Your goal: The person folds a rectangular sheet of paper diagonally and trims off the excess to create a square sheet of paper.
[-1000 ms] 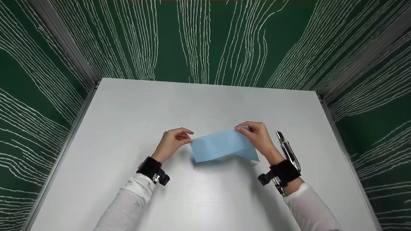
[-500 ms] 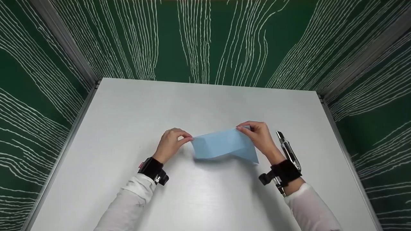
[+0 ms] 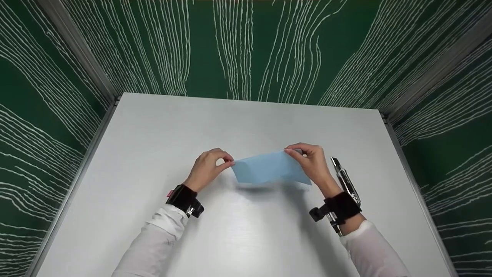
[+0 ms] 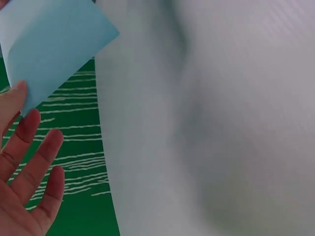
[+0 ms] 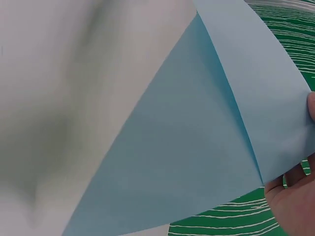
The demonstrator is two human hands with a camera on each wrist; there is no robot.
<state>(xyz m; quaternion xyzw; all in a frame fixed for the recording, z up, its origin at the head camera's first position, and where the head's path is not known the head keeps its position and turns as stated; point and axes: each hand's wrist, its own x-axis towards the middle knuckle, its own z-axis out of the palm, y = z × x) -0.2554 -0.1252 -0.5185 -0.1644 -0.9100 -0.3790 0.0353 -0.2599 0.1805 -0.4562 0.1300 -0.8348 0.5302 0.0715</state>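
Observation:
A sheet of light blue paper [image 3: 265, 169] is held above the table between both hands. My left hand [image 3: 209, 167] pinches its upper left corner between thumb and index finger; in the left wrist view the other fingers [image 4: 44, 162] spread away from the paper [image 4: 54, 44]. At the upper right edge my right hand [image 3: 313, 161] grips the sheet with the thumb in front and fingers behind. The right wrist view shows the paper [image 5: 162, 142] with a folded-over flap [image 5: 261, 83] along the gripped side. Part of the right hand [image 5: 295, 206] is out of that view.
A utility knife [image 3: 346, 182] lies on the white table [image 3: 246, 238], just right of my right wrist. Green walls [image 3: 200, 50] with white wavy lines stand behind and on both sides, with metal posts [image 3: 434, 77] at the corners.
My left hand has closed its thumb and index finger on the paper's corner, from being slightly parted. Both hands have risen a little, and the sheet's lower edge has lifted.

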